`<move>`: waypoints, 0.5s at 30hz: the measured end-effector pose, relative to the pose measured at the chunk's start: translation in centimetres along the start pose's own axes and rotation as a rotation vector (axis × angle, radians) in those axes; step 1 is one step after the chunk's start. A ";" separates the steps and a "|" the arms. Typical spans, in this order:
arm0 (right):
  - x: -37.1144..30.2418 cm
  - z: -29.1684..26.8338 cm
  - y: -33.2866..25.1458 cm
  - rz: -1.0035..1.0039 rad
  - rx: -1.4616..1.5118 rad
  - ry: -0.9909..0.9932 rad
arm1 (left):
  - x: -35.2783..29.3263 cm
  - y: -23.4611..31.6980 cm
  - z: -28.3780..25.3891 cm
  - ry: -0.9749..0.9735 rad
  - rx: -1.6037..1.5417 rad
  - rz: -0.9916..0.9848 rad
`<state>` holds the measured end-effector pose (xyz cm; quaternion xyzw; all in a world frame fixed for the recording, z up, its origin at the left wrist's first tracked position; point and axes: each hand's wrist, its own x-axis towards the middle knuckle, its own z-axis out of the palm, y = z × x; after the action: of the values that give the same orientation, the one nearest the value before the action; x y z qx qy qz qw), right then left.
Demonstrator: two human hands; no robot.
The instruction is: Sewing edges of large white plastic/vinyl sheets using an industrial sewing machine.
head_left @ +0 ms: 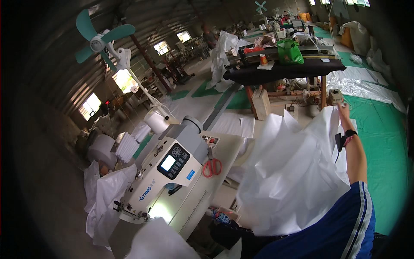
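My right arm reaches far out to the right, with a dark band and a small black device at the wrist. At its end my right hand [343,113] is closed on the upper corner of a large white sheet [293,172], thin and crumpled, which hangs down toward my lap. My left hand does not show. To the left stands a sewing machine [168,159] with a lit screen and a glowing lamp at its needle end. Part of another white piece of material [159,241] lies below the needle. Red-handled scissors [212,167] rest on the machine table [217,185].
A green fan [98,42] is mounted above the machine. White rolls and folded stacks [127,147] sit behind it. Ahead is a dark-covered bench [284,74] with a green bag [290,52] and an orange cup [263,59]. Green sheeting [384,146] covers the floor at right.
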<state>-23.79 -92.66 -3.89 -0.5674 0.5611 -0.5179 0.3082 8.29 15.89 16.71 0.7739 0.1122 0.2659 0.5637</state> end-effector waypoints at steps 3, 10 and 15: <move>-8.9 1.3 -4.3 0.216 0.179 -0.503 | -0.1 0.7 -0.3 0.018 0.045 0.029; -25.8 -2.9 -17.4 -0.309 0.141 -1.539 | -0.7 1.6 -1.4 0.086 0.106 0.106; -40.3 -4.5 -17.3 -1.495 -0.315 -1.647 | -2.5 3.4 -4.5 0.200 0.140 0.237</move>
<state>-15.84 -49.95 3.68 -0.9634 -0.2361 0.0370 0.1218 3.31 17.19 20.20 0.7887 0.0938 0.3979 0.4591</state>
